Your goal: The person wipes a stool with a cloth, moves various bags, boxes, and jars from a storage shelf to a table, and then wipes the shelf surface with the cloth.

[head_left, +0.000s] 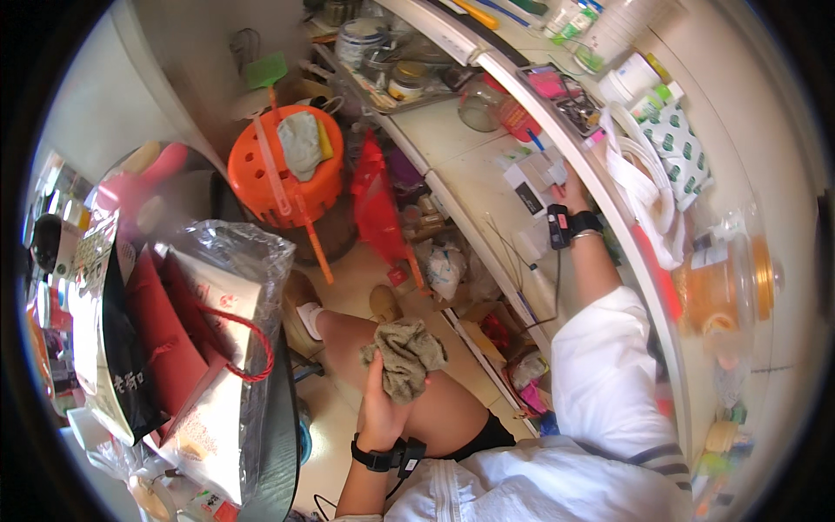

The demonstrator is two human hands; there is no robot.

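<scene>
– How will the cloth [404, 358] handle?
– Light, soft and limp, I'd judge, and hardly fragile; I'd grip its bunched middle
– And the fingers?
– My left hand [383, 416] holds it near, above the thigh [454, 409], thumb along its left side, folds spilling far and right past the grip; my right hand [571, 195] is far right, among the boxes [527, 198] on the shelf [475, 177], but I can't tell if its fingers hold one
</scene>
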